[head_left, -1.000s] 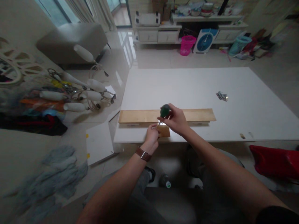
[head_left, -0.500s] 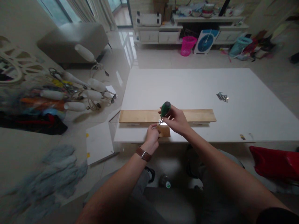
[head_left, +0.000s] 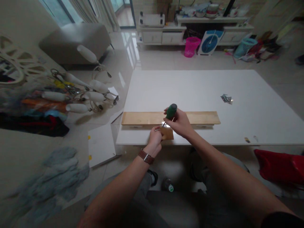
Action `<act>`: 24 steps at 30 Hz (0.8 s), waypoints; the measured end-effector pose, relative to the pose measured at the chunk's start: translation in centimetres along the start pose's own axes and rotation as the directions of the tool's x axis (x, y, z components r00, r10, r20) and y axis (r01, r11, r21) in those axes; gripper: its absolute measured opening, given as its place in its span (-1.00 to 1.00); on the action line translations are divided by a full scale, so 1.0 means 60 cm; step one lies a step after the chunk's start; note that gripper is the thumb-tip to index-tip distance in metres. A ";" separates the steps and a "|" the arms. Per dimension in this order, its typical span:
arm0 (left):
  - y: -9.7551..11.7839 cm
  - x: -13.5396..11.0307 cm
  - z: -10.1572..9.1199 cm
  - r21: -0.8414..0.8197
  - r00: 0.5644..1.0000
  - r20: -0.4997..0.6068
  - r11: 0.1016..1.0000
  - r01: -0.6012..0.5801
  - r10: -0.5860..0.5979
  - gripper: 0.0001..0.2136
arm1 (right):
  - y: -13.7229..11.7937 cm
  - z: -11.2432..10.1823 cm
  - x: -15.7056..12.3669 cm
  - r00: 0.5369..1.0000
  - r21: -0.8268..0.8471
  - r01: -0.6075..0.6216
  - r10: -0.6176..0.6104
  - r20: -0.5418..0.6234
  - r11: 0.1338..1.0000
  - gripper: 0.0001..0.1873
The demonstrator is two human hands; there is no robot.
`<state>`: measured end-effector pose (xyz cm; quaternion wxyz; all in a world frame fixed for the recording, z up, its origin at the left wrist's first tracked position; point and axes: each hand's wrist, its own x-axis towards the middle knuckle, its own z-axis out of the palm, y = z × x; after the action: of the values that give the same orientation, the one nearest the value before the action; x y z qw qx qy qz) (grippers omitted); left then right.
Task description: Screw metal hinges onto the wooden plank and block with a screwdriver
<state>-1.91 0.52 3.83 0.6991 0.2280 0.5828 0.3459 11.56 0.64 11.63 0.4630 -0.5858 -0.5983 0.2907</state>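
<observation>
A green-handled screwdriver [head_left: 171, 111] is gripped in my right hand [head_left: 180, 124], its shaft slanting down and left to a shiny metal plate [head_left: 166, 124]. That plate lies where a long pale wooden board [head_left: 142, 118] meets a small brown wooden block [head_left: 168, 134]. My left hand [head_left: 155, 136] has its fingers closed at the block's left end, close to the screwdriver's tip. The tip itself is too small to make out clearly. Everything rests on a white tabletop [head_left: 190, 88] near its front edge.
Several metal hinges or brackets [head_left: 227, 99] lie in a pile at the right of the tabletop. Small bits [head_left: 247, 139] sit near the front edge. A white panel [head_left: 101, 145] and a lamp [head_left: 87, 53] with several shades are at the left. A bottle [head_left: 168, 185] stands below.
The screwdriver's handle has tilted further to the right, and my right hand has turned slightly with it. My left hand keeps its place on the block.
</observation>
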 end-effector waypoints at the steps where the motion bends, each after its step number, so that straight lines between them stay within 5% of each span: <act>1: -0.001 0.001 -0.001 0.003 1.000 -0.002 1.000 -0.002 0.002 -0.50 | -0.003 -0.001 0.000 1.000 0.012 0.008 -0.008 0.026 1.000 -0.78; 24: 0.001 0.001 0.000 0.007 1.000 -0.009 1.000 0.015 -0.015 -0.55 | 0.004 0.002 0.000 0.997 -0.048 0.076 -0.076 -0.011 0.996 -0.74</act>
<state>-1.90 0.61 3.81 0.6983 0.2248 0.5887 0.3395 11.56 0.66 11.39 0.4636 -0.5752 -0.6239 0.2550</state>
